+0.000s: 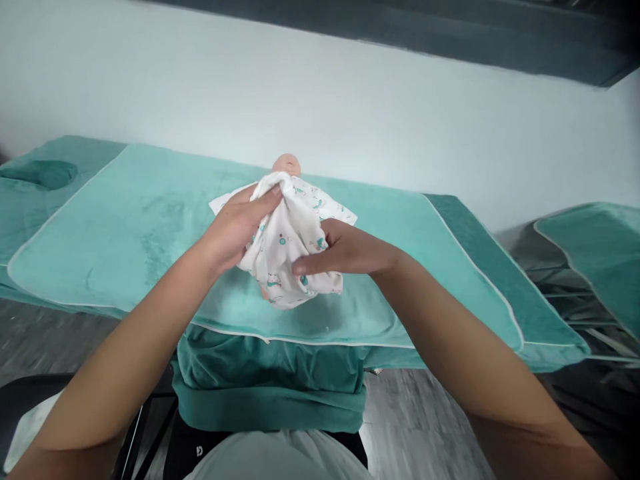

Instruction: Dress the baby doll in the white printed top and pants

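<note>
A baby doll (287, 163) lies on a teal towel (125, 227) spread over a padded table; only the top of its head shows above a white printed baby garment (287, 243). My left hand (235, 230) grips the bunched cloth from the left, fingers closed into the fabric near the top. My right hand (345, 250) holds the cloth from the right, fingers curled round its lower part. The doll's body is hidden under the garment.
The table's teal cover hangs down at the front edge (270, 393). A face hole (43, 173) dents the far left end. Another teal-covered table (595, 247) stands at the right. A white wall runs behind. Grey floor lies below.
</note>
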The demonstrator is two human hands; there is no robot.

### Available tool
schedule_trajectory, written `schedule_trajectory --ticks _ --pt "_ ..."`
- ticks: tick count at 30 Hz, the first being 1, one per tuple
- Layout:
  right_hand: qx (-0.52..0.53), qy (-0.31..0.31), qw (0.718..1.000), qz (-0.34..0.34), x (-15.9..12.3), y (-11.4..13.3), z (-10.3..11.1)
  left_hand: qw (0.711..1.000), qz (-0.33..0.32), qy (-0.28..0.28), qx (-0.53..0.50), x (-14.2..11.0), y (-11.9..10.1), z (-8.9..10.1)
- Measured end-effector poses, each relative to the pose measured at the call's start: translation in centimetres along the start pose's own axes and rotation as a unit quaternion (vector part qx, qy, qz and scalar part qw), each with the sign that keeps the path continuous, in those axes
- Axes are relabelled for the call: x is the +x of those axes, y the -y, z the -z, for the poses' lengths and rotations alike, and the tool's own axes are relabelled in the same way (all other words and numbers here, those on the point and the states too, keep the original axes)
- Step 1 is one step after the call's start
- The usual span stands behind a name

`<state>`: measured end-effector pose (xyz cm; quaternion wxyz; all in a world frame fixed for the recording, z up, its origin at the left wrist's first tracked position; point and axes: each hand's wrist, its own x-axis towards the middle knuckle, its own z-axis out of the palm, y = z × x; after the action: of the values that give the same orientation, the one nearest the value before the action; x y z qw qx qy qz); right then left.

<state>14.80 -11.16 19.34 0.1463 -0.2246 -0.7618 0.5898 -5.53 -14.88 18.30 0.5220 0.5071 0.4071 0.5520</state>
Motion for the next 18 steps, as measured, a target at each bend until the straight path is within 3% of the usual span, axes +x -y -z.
schedule_trajectory --ticks 4,7,10,12,14,18 --pt "0.099 -0.170 0.979 0.051 0.5 -0.5 -0.9 0.994 0.067 0.087 -0.018 -0.2 0.8 0.4" --pt "0.153 -0.249 0.955 0.053 1.4 -0.9 -1.6 0.977 0.113 0.181 0.008 -0.2 0.9 0.8" --pt "0.186 -0.281 0.940 0.047 1.9 -1.4 -1.9 0.980 0.104 0.168 0.018 0.0 0.9 1.0" --pt "0.195 -0.270 0.942 0.037 1.8 -1.8 -1.8 0.993 0.063 0.104 -0.005 0.2 0.9 0.9" --pt "0.185 -0.216 0.959 0.016 1.5 -2.2 -1.5 0.997 0.031 0.058 -0.031 0.5 1.1 0.7" --pt "0.138 -0.069 0.988 -0.013 0.8 -2.6 -0.8 0.996 0.044 0.063 -0.056 0.8 1.9 0.6"
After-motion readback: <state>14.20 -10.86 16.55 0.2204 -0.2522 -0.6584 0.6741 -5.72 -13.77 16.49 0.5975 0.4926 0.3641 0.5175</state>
